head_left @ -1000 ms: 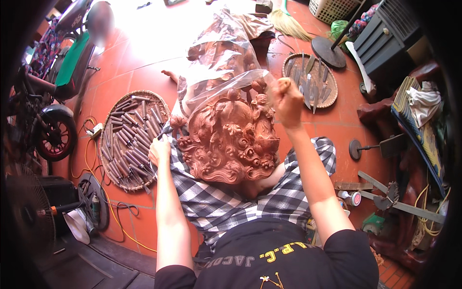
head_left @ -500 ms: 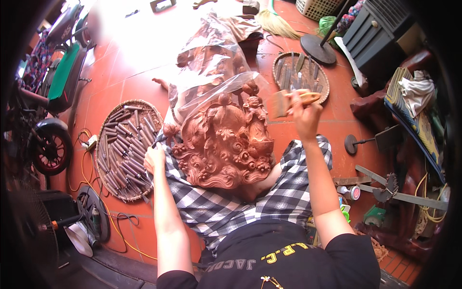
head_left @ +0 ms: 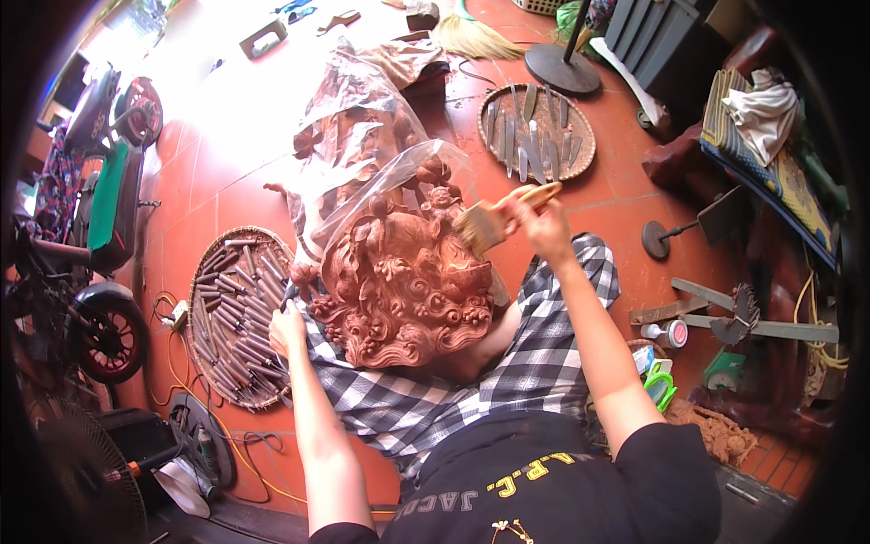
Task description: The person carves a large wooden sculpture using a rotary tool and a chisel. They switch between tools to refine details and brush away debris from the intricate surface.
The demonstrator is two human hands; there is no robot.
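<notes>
A reddish-brown, deeply cut wood carving (head_left: 408,304) rests between my legs, its far part under clear plastic sheeting (head_left: 349,195). My right hand (head_left: 544,231) is closed round a wide flat brush (head_left: 480,228). Its bristles point left and are at the carving's upper right side; whether they touch is unclear. At the carving's left edge, beside my knee, my left hand (head_left: 288,332) is closed, with a slim dark piece showing above the fingers. What that piece is I cannot make out.
To the left, a round woven tray (head_left: 201,372) holds many wooden-handled tools. Another woven tray (head_left: 584,163) with flat metal blades lies at the far right. A motorbike (head_left: 109,326) and a fan (head_left: 86,471) stand left. A broom (head_left: 476,38) and a stand base (head_left: 564,71) are at the back.
My right hand has moved the brush left and down, from beside the carving to its upper right side. The carving looks tilted differently, and the whole view has shifted.
</notes>
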